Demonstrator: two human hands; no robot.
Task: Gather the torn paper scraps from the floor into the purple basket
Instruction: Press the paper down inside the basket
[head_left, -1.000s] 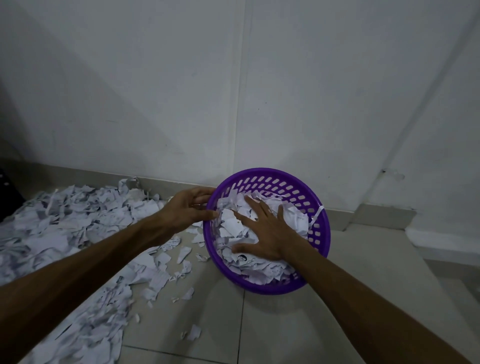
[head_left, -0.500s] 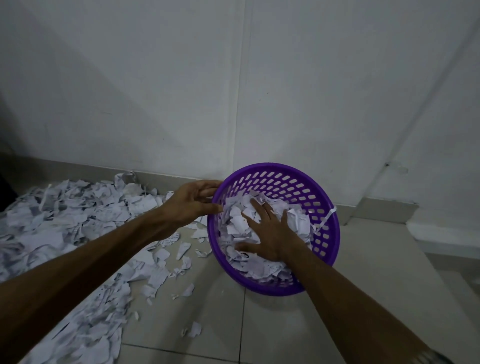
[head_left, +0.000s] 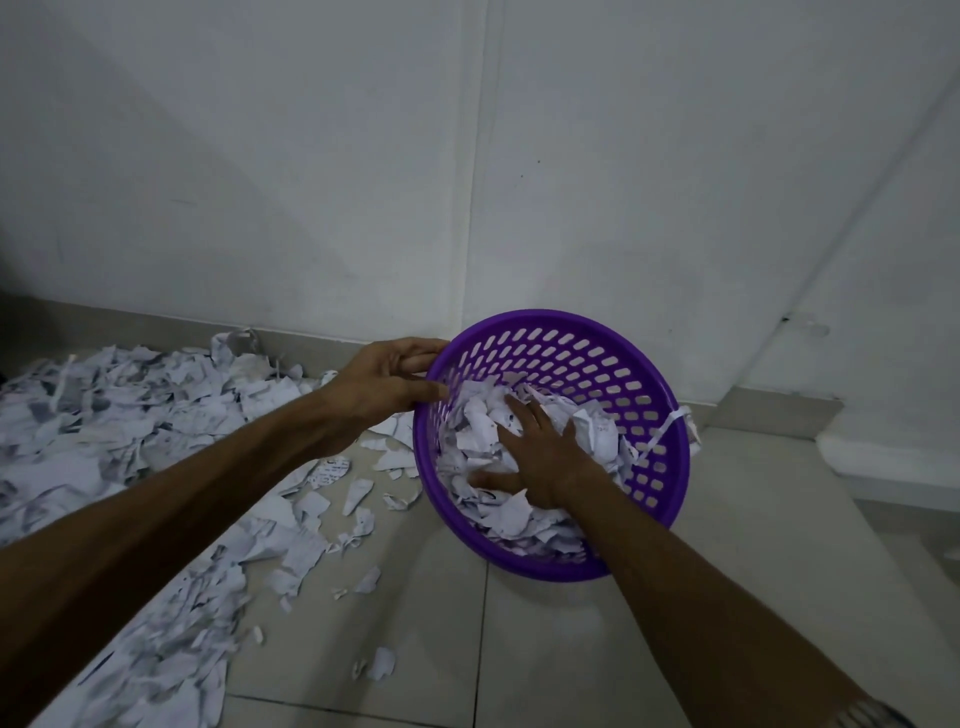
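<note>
Sitting on the tiled floor (head_left: 519, 649) close to the foot of the white wall (head_left: 363, 182): purple basket (head_left: 660, 483), round, slotted sides, tipped a little toward the camera, far rim near the grey skirting

Bare tile open in front of the basket and off to its right; a low white ledge (head_left: 893, 462) bounding that room on the far right

Crowding the left side of the floor: paper scraps (head_left: 104, 431) in a broad heap reaching back to the skirting, thinning to loose single pieces just beside the basket's left wall

Filling roughly the lower half of the basket: more torn scraps in a mound (head_left: 498, 514); one thin strip (head_left: 670, 428) hanging over the right rim

Left hand (head_left: 379, 387) curled over the basket's left rim, thumb inside the wall, fingers outside, gripping it

Right hand (head_left: 535, 452) inside the basket, fingers straight and spread, palm down, pressing flat on the mound; nothing pinched or held

Hidden under the paper: the basket's bottom; blocked by the right forearm: part of the near rim

Cut off at the frame: both arms above the elbow, the left end of the heap, a dark edge at far left too small to make out

Faint handwriting on a few scraps, unreadable in the dim light
</note>
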